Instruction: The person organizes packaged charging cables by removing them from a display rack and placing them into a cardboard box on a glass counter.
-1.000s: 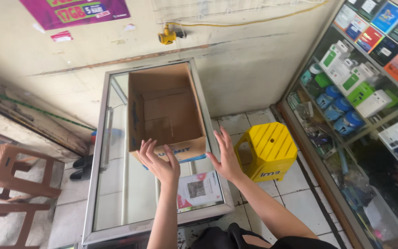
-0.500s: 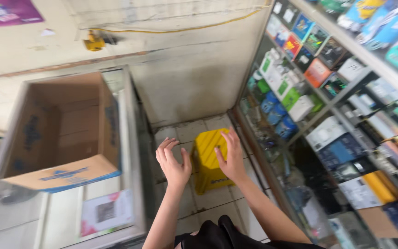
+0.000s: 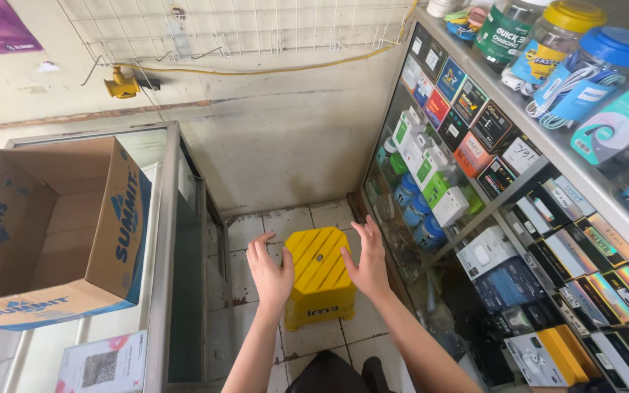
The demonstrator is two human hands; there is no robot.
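Basically, stool (image 3: 319,276) sits dead centre below both hands, left (image 3: 271,271) and right (image 3: 365,260) flanking evenly, open-palmed, holding nothing.

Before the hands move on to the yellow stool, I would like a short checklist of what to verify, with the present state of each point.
1. Both hands free: ok. The left hand and the right hand are open and hold nothing.
2. Hands on either side of the yellow stool: ok, one on each side as seen from above.
3. Hands touching the stool: cannot tell; from above they overlap its edges, height unclear.
4. Stool top bare: ok, nothing lies on it.
5. Stool upright on the tiled floor: ok.
6. Room beside the stool: not ok, it is tight between the glass counter and the display shelves.
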